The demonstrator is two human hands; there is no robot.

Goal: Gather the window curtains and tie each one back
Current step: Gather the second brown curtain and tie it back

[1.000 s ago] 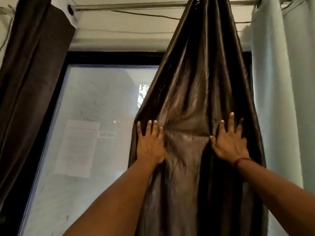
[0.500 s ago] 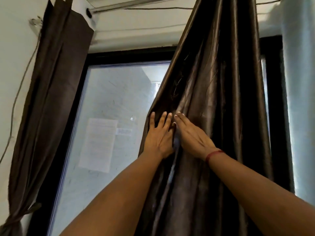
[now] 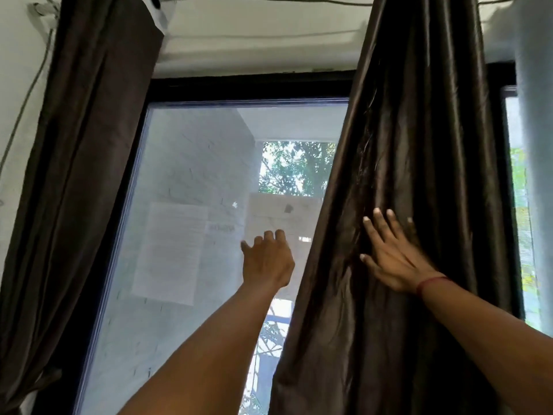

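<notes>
A shiny dark brown curtain hangs bunched at the right of the window. My right hand lies flat on its folds with straight, spread fingers. My left hand is off the fabric, raised in front of the glass just left of the curtain's edge, its fingers loosely bent and holding nothing. A second dark brown curtain hangs gathered at the far left, narrowing toward the bottom left corner.
A black-framed window with frosted glass fills the middle, a sheet of paper stuck on it. A pale grey curtain hangs at the far right. A cord runs down the left wall.
The right curtain has been pushed to the right, uncovering more glass. My left hand has come off the fabric. My right hand has moved right with the curtain. The view has shifted.
</notes>
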